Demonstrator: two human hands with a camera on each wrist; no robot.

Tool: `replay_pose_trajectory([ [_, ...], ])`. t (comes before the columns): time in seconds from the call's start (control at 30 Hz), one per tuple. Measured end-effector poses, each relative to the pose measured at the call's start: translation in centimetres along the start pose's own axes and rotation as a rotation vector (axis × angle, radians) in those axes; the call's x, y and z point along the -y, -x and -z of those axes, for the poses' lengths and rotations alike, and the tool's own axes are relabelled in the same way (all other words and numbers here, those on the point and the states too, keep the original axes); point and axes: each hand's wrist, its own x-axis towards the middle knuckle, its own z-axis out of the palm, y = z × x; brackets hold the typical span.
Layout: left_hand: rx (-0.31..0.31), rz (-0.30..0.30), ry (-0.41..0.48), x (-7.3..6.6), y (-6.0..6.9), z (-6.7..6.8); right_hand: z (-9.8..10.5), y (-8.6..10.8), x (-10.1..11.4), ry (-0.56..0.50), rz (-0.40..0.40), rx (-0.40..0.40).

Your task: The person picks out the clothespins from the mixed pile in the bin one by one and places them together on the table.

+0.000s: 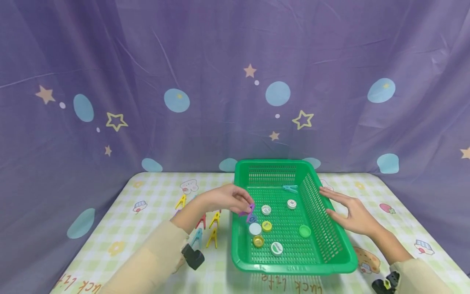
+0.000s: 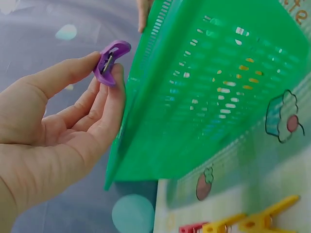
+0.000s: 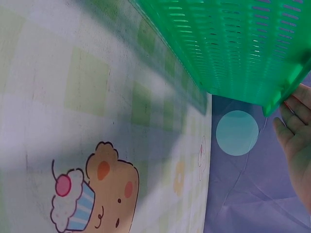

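Note:
My left hand (image 1: 229,199) pinches a purple clothespin (image 2: 108,65) between thumb and fingers, above the basket's left rim. The green plastic basket (image 1: 293,268) stands on the table and holds several bottle caps, among them a white and green cap (image 1: 277,248), a yellow cap (image 1: 267,226) and a light green cap (image 1: 304,231). A blue clothespin (image 1: 290,189) lies near its far end. Resting on the right rim, my right hand (image 1: 354,214) has its fingers stretched out; in the right wrist view that hand (image 3: 299,131) shows at the rim's edge.
Left of the basket, several clothespins lie on the checked tablecloth (image 1: 121,232), including a yellow clothespin (image 1: 212,238), a light blue clothespin (image 1: 197,237) and a red clothespin (image 1: 201,221), partly behind my left forearm. A purple curtain (image 1: 220,61) hangs behind the table.

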Motion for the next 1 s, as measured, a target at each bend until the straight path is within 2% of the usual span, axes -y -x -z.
replay_pose_trajectory([
  [0.23,-0.064,-0.007,0.093,2.0,1.6,1.2,-0.3,0.3,-0.3,-0.008,0.001,0.0],
  [0.43,-0.112,-0.01,0.165,4.5,2.8,2.3,-0.5,0.4,-0.4,-0.02,0.024,-0.022],
  [0.63,-0.19,0.026,0.211,7.1,3.9,2.8,-0.5,0.5,-0.3,-0.02,0.026,-0.027],
  [0.87,-0.318,0.077,0.225,9.3,5.3,2.7,-0.3,0.3,-0.3,-0.02,0.025,-0.019],
  [1.0,-0.4,0.116,0.174,10.5,6.2,2.5,-0.1,0.1,-0.3,-0.019,0.02,-0.008],
])
